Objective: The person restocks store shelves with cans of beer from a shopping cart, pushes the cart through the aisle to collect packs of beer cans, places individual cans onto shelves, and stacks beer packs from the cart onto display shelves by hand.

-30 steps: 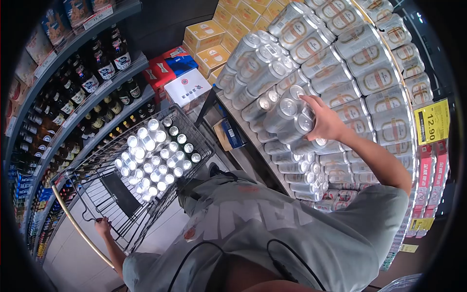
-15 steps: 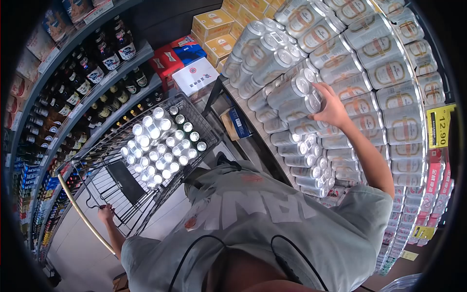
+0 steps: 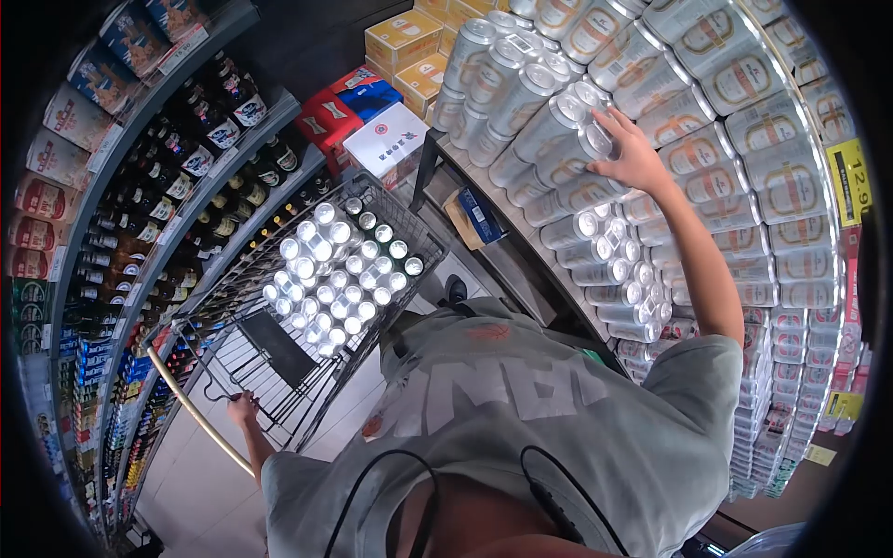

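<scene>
Beside the display stand (image 3: 526,244): the person stands between the stacked cans and a shopping cart (image 3: 321,409), body turned toward both.
Right hand (image 3: 642,163): open and spread, thumb and fingertips at the lids of a silver can pack (image 3: 558,160); whether they press or merely rest cannot be told.
Can pack: lying on its side in the stack near the stand's aisle edge, lids toward the palm, with similar packs around it.
Change: the fingers have loosened and spread from a firmer hold on the pack; its weight now seems borne by the stack rather than the hand.
Left hand (image 3: 243,407): low at the cart's handle end, apparently closed on its frame, just beside the pale handle bar (image 3: 193,400).
Cart load: many upright cans (image 3: 358,279) grouped toward the far end of the basket, their lids shining; a dark seat flap (image 3: 277,349) lies nearer the handle.
Stand: silver cans stacked in tiers, a yellow price sign (image 3: 848,181) at the outer side, a blue box (image 3: 479,219) underneath.
Room: a store aisle with a pale tiled floor (image 3: 186,470), bottle shelves (image 3: 233,167) beyond the cart, and yellow cartons (image 3: 402,37), a red carton (image 3: 326,121) and a white carton (image 3: 386,139) at the far end.
</scene>
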The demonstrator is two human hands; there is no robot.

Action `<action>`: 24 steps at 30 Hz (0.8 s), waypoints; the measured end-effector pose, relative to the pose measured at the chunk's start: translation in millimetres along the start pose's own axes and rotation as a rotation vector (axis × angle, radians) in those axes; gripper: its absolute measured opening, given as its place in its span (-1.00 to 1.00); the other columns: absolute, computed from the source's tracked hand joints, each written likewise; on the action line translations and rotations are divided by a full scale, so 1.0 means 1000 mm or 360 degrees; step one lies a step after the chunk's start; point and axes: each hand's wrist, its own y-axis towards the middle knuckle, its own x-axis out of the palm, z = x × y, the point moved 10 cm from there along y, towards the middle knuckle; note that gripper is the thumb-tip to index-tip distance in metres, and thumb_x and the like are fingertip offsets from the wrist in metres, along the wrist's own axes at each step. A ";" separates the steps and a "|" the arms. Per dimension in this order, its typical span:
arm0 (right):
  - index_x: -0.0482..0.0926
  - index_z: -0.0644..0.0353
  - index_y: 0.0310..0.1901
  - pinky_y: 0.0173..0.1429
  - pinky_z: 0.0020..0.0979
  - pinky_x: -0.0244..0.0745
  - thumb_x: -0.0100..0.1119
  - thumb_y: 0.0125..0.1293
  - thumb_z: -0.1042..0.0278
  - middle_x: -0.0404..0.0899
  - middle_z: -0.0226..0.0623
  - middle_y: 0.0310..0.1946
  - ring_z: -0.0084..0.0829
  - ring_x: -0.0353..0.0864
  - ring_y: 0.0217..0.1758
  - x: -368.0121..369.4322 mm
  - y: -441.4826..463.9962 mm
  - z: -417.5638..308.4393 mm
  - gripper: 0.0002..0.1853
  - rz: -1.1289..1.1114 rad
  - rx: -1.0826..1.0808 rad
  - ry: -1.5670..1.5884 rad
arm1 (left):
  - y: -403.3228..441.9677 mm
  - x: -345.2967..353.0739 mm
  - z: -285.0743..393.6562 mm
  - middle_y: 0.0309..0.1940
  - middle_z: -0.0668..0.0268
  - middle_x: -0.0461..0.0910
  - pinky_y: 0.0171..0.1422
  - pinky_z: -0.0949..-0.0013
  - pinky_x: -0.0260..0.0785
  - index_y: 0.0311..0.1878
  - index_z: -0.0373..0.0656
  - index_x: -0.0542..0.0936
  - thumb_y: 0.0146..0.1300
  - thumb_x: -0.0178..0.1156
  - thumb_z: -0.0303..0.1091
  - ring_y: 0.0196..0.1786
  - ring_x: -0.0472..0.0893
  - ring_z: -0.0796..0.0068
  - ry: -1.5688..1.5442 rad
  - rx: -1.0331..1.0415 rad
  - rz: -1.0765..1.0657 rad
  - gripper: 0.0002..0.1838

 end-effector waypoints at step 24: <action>0.49 0.29 0.16 0.45 0.08 0.07 0.42 -0.04 -0.27 0.35 0.01 0.30 0.07 0.19 0.43 0.144 -0.140 0.044 -0.13 0.0635 0.0733 -0.0063 | -0.432 0.331 0.386 0.07 0.20 0.50 0.08 0.35 0.41 0.09 -0.22 0.49 0.24 0.17 -0.54 0.10 0.50 0.34 -0.0338 0.2050 -0.1361 -0.67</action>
